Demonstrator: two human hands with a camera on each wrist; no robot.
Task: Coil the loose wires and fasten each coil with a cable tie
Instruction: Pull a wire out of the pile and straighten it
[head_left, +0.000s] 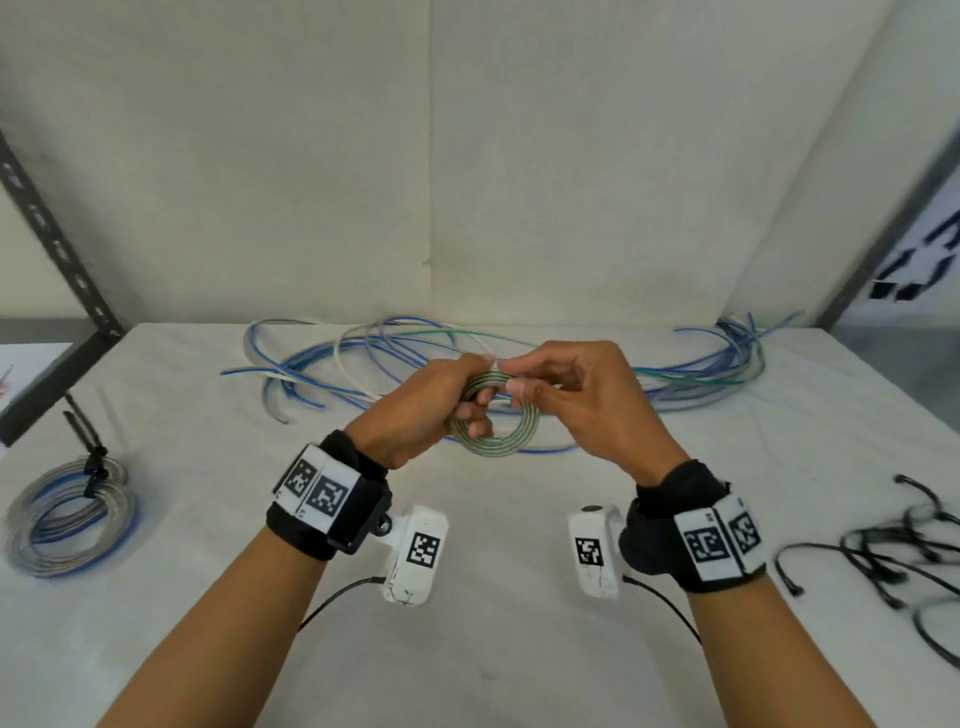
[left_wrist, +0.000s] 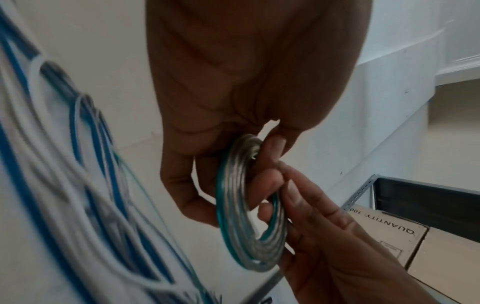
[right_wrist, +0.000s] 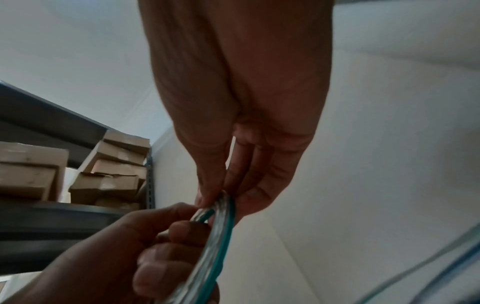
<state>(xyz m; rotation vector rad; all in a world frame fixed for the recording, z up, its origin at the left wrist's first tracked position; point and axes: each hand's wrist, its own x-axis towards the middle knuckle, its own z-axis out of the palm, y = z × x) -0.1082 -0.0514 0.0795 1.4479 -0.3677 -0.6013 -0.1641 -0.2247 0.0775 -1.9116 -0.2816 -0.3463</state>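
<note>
Above the cloth-covered table, both hands grip a glossy, round green-and-clear wire coil: left hand fingers curl through it, right hand seemingly pinches its top.

White walls, shelving (cardboard boxes)

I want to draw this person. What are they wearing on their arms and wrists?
Bare forearms, no sleeves. Each wrist has a black band: left wrist band, right wrist band. White patches with black square codes sit on both. A small white camera box with its own code hangs under each wrist, trailing a thin black cable.
</note>
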